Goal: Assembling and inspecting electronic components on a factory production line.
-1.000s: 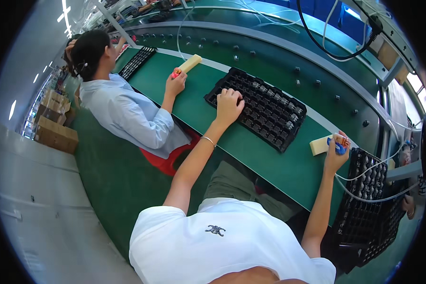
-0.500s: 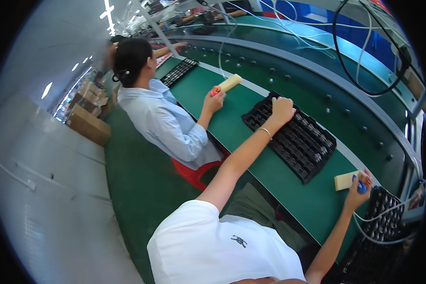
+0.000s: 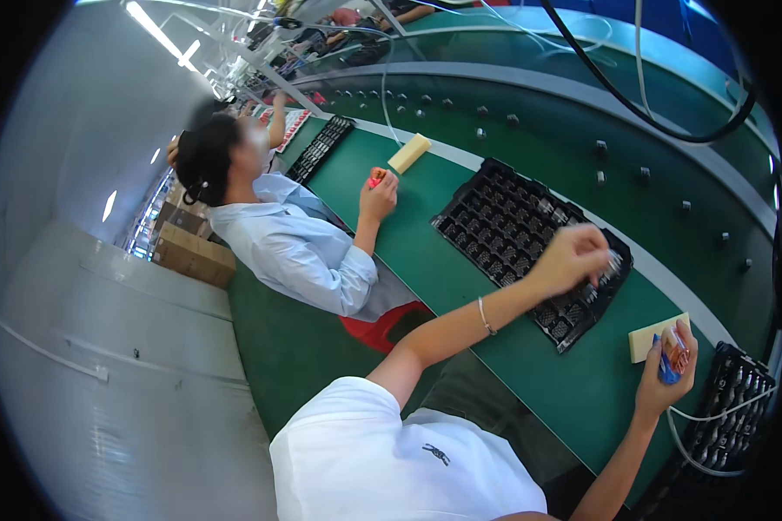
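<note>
My left hand [image 3: 573,259], fingers pinched, hovers over the right end of a black compartment tray [image 3: 495,221] on the green bench. At its fingertips is a small shiny part [image 3: 613,262], blurred by motion. Several silvery pieces sit in that end of the tray, partly covered by my hand. On the right, my right hand [image 3: 666,378] is closed around a blue and orange-red handheld object [image 3: 674,354], whose exact kind I cannot make out. Just behind that hand a pale yellow block [image 3: 646,340] lies on the bench.
A second black tray [image 3: 728,408] holds silvery pieces at the far right, with a white cable [image 3: 712,421] across it. To the left a seated co-worker [image 3: 278,234] holds a red object beside another yellow block [image 3: 410,154]. Small pieces ride the dark green conveyor [image 3: 565,130].
My left hand has moved right and nearer, from the tray's far left part to its right end, with a shiny part at the fingertips. My right hand still grips the blue and orange-red object.
</note>
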`<state>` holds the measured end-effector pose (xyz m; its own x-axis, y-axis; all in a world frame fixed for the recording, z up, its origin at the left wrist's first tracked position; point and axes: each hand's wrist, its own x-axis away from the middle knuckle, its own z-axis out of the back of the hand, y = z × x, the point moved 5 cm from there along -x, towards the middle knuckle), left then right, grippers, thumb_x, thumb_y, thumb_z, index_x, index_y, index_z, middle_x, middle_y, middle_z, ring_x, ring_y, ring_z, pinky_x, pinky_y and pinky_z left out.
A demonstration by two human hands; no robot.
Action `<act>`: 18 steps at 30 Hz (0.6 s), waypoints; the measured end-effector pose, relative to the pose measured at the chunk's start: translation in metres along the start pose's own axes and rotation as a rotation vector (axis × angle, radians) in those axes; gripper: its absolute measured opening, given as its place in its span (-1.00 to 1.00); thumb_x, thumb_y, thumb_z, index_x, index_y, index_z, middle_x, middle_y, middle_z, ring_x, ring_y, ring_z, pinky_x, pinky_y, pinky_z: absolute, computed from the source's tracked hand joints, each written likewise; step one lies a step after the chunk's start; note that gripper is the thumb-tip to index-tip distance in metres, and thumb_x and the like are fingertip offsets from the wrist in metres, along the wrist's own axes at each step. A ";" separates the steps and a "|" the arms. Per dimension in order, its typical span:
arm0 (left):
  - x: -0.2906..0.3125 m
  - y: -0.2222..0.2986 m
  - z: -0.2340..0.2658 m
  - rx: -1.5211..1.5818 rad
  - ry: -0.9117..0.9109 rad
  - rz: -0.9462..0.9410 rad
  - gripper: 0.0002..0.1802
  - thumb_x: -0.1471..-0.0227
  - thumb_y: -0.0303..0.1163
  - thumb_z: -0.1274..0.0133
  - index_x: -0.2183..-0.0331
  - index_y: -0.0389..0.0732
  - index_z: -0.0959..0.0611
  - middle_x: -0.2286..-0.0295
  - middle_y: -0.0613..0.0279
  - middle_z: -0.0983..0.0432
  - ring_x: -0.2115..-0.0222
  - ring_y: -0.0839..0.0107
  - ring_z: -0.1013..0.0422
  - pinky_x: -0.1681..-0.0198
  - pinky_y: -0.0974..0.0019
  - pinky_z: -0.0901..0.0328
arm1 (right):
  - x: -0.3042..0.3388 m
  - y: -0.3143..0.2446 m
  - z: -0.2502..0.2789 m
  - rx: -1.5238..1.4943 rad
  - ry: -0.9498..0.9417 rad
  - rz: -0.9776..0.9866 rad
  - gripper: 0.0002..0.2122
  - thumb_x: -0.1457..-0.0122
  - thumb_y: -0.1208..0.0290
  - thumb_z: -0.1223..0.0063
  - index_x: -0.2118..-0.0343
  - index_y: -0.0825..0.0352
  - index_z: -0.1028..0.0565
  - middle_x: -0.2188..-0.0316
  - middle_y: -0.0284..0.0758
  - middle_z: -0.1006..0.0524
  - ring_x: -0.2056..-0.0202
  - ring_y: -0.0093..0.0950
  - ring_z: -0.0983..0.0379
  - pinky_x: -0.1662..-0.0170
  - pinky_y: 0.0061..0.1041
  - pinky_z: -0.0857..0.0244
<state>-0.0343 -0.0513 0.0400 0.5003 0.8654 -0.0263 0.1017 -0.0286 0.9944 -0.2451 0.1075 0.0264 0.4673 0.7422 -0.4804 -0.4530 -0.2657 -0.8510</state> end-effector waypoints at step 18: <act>0.016 -0.028 -0.093 0.013 -0.332 0.016 -0.75 0.08 -0.50 -0.21 0.37 -0.31 -0.46 0.61 0.37 -0.42 0.61 0.71 -0.27 0.56 0.57 -0.15 | 0.008 0.027 -0.008 -0.306 -0.027 -0.341 -0.64 -0.16 0.29 -0.08 0.07 0.42 -0.39 0.25 -0.34 -0.45 0.41 -0.69 -0.34 0.49 -0.81 -0.13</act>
<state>-0.1092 0.0093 0.0208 0.7548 0.6544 -0.0450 0.1018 -0.0491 0.9936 -0.2476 0.1016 -0.0017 0.5289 0.8335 -0.1599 -0.0294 -0.1703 -0.9849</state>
